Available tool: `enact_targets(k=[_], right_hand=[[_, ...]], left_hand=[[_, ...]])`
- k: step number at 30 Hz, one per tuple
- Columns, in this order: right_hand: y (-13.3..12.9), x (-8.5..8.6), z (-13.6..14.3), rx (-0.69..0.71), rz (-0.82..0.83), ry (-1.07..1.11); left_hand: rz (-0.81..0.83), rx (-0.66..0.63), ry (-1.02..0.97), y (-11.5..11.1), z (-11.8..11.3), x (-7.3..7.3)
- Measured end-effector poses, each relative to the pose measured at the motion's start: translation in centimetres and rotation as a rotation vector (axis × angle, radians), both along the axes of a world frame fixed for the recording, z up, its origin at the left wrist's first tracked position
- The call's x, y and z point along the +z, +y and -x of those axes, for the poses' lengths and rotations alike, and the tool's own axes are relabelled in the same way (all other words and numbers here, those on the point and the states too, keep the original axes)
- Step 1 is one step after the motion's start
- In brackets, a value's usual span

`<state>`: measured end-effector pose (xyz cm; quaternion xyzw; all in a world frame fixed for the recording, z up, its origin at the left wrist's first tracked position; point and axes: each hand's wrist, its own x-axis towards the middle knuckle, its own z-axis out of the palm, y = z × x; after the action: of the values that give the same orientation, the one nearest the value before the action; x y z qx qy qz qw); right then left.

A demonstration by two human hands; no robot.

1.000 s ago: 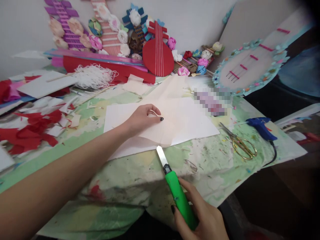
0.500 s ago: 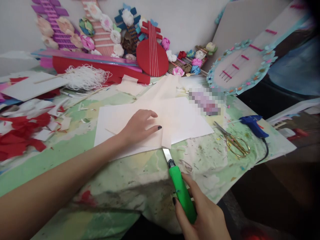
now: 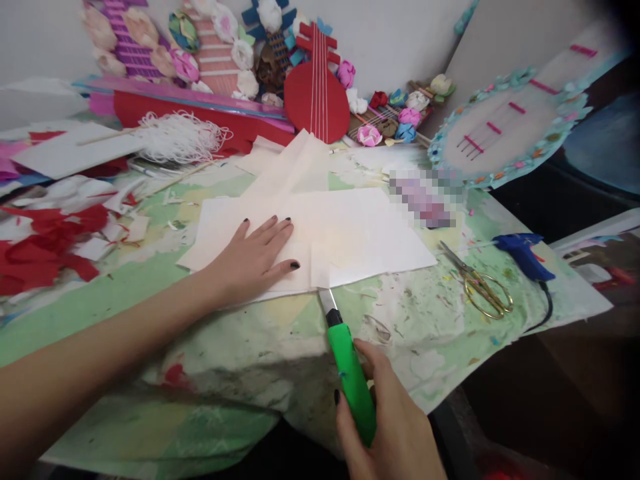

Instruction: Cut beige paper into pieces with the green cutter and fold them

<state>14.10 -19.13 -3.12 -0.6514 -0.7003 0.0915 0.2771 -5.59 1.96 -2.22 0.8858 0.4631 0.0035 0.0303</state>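
Observation:
My left hand (image 3: pixel 255 260) lies flat with its fingers spread on pale cream paper (image 3: pixel 285 177), which rests over a white board (image 3: pixel 375 233). The fingers of my right hand (image 3: pixel 387 413) are wrapped round a green utility knife (image 3: pixel 350 373). Its blade (image 3: pixel 327 300) points away from me and touches the near edge of a narrow cream strip (image 3: pixel 320 267), or lies just under it; which one is hard to tell.
Gold-handled scissors (image 3: pixel 483 287) and a blue glue gun (image 3: pixel 527 253) lie at the right. Red and white scraps (image 3: pixel 55 247) and white string (image 3: pixel 183 137) are at the left. Decorated paper instruments, one red (image 3: pixel 317 100), stand along the back wall.
My left hand has shifted left and flattened onto the paper with its fingers spread. The knife in my right hand has moved slightly left in the view. The view itself has also shifted.

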Motion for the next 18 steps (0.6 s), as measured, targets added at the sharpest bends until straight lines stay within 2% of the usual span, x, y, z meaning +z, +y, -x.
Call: enact_targets(k=[6,10,13,15,18], right_hand=[[0.5,-0.7,-0.5,0.080,-0.048,-0.020],[0.7,-0.8,-0.2,0.109,-0.079,-0.004],[0.6,-0.6,0.3,0.063,-0.078,0.040],[0.5,-0.5,0.6,0.028,-0.069,0.067],[0.3,-0.7,0.4,0.021,-0.075,0.072]], left_hand=[[-0.018,0.034,0.001,0.0,1.3,-0.3],[-0.123,0.051,-0.042,-1.0,0.8,0.4],[-0.239,-0.083,-0.120,-2.7,-0.2,1.2],[-0.218,-0.217,-0.121,-4.0,-0.9,1.4],[-0.126,-0.273,-0.052,-5.8,-1.4,0.7]])
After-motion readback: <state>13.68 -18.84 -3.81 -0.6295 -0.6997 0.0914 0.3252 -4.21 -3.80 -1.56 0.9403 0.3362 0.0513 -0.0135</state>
